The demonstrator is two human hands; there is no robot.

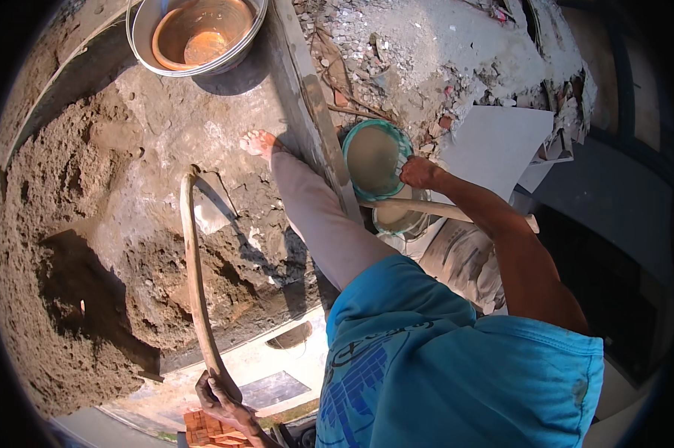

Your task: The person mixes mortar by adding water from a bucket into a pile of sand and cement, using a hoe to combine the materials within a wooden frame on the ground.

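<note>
My left hand (pixel 222 397), low in the view, is closed round the lower end of a long wooden tool handle (pixel 195 269), apparently a hoe's. The handle's far end rests over wet grey mortar, beside a pale flat blade (pixel 211 210). My right hand (pixel 421 172) grips the near rim of a green bucket (pixel 379 197) filled with murky grey water (pixel 373 157). Under my right forearm, a second wooden handle (pixel 426 207) lies across another bucket (pixel 399 227) of greyish liquid. My bare foot (pixel 261 143) stands on the mortar-smeared floor, close to a low ledge (pixel 314 106).
A white bucket (pixel 146 42) holding an orange basin (pixel 171 39) stands at the top. Heaped sandy mix (pixel 51 224) fills the left. Beyond the ledge are rubble (pixel 365 50), a white panel (pixel 499 145) and crumpled sacks (pixel 460 260). Red bricks (pixel 208 431) are stacked at the bottom.
</note>
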